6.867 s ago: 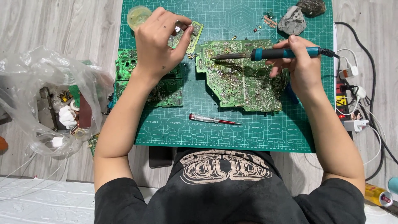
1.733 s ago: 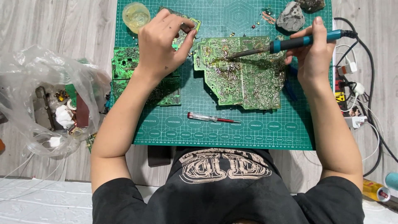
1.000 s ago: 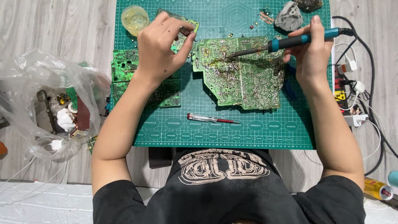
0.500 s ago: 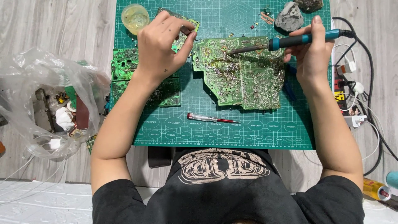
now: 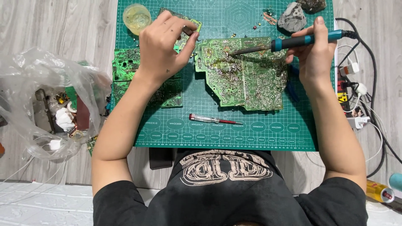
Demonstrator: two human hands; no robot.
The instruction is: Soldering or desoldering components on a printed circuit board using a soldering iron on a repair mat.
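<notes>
Our right hand (image 5: 315, 54) has its grip wrapped round the blue handle of the soldering iron (image 5: 289, 42), whose tip touches the upper part of the large green circuit board (image 5: 245, 75) lying on the cutting mat (image 5: 234, 129). Our left hand (image 5: 162, 46) pinches something small between thumb and forefinger, above a smaller circuit board (image 5: 125, 67). A red-tipped tester screwdriver (image 5: 214, 120) lies below the large board, a clear plastic bag (image 5: 46, 104) left of the mat.

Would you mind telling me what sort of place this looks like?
Probably a home electronics repair or salvage spot set up on a wooden floor: a green cutting mat, bare circuit boards, and a soldering iron held in the right hand.
</notes>
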